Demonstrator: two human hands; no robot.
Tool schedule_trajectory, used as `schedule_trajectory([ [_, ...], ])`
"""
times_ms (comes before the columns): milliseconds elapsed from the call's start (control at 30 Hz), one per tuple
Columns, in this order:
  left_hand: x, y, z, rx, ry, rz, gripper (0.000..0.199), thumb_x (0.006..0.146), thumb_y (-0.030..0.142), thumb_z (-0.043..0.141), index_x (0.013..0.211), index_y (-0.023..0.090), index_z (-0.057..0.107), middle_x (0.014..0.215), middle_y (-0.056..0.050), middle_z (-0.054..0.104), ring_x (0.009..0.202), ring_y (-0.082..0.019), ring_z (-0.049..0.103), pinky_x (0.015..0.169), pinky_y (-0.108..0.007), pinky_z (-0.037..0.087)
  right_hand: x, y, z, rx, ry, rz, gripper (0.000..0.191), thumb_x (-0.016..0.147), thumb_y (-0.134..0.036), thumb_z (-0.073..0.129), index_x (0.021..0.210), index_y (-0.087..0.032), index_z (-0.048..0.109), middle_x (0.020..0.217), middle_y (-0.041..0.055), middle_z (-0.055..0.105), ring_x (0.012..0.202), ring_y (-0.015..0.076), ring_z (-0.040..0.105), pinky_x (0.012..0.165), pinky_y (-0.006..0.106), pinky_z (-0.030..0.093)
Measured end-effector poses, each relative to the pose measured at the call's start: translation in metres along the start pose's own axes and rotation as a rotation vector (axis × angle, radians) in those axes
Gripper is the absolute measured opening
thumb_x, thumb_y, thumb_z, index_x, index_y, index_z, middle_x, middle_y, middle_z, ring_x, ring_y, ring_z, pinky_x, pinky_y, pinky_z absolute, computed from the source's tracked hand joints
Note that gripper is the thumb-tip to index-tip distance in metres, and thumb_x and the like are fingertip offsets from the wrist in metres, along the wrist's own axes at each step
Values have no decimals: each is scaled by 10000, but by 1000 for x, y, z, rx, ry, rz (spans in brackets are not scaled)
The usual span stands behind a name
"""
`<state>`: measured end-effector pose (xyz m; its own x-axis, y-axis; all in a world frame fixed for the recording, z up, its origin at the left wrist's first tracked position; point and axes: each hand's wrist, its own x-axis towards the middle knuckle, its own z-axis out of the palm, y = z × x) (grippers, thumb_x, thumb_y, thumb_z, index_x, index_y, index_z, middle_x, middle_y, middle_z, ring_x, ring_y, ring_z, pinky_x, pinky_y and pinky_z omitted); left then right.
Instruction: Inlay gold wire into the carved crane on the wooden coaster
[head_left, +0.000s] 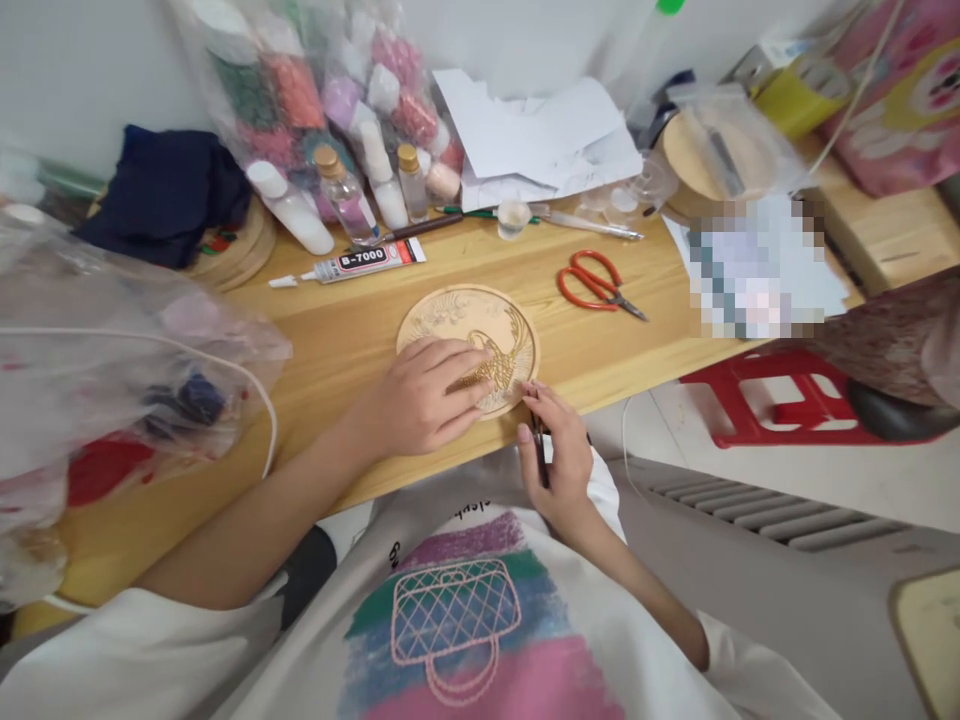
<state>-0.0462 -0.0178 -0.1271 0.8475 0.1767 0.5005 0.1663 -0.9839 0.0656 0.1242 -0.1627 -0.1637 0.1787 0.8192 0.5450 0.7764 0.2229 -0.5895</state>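
A round tan plaque [431, 318] with a raised rim lies on the wooden table, bearing a bird-like design in gold wire and fine drawn lines. My left hand [427, 395] rests on its near left part, fingers stretched out over the gold work and hiding some of it. At the table's front edge, just right of the plaque, my right hand [562, 445] is closed around dark slim tweezers [540, 455]. Their tips are near the plaque's lower right rim, too small to make out clearly.
Orange-handled scissors [596, 285] lie right of the plaque. Behind it are a B-7000 glue tube [360, 262], small bottles [349, 195], white papers [540, 135] and bags of coloured jars [277, 90]. A plastic bag [135, 350] with a white cable covers the left side.
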Motion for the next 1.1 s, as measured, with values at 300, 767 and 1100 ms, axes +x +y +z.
schedule_trajectory([
  [300,3,3,-5,-60,-119,-7,253,924,358,616,1078,171,688,1246,-156,673,1135,-295,618,935,-453,495,-2,6,7,-100,48,-68,347,886,-102,559,1219,-200,562,1129,126,757,1162,241,691,916,411,590],
  [767,-3,0,1,-238,-101,-123,364,926,375,584,1224,167,608,1312,-184,611,1204,-313,557,996,-498,484,1,7,8,-101,72,-75,346,862,-95,579,1194,-196,579,1065,125,779,1112,231,717,876,385,613],
  [1100,-2,-1,-1,-129,-26,-256,382,894,227,631,1261,188,530,1237,-146,640,1147,-305,591,1001,-502,491,1,8,9,-108,80,-80,367,861,-102,579,1211,-211,570,1061,107,784,1096,227,726,865,380,614],
])
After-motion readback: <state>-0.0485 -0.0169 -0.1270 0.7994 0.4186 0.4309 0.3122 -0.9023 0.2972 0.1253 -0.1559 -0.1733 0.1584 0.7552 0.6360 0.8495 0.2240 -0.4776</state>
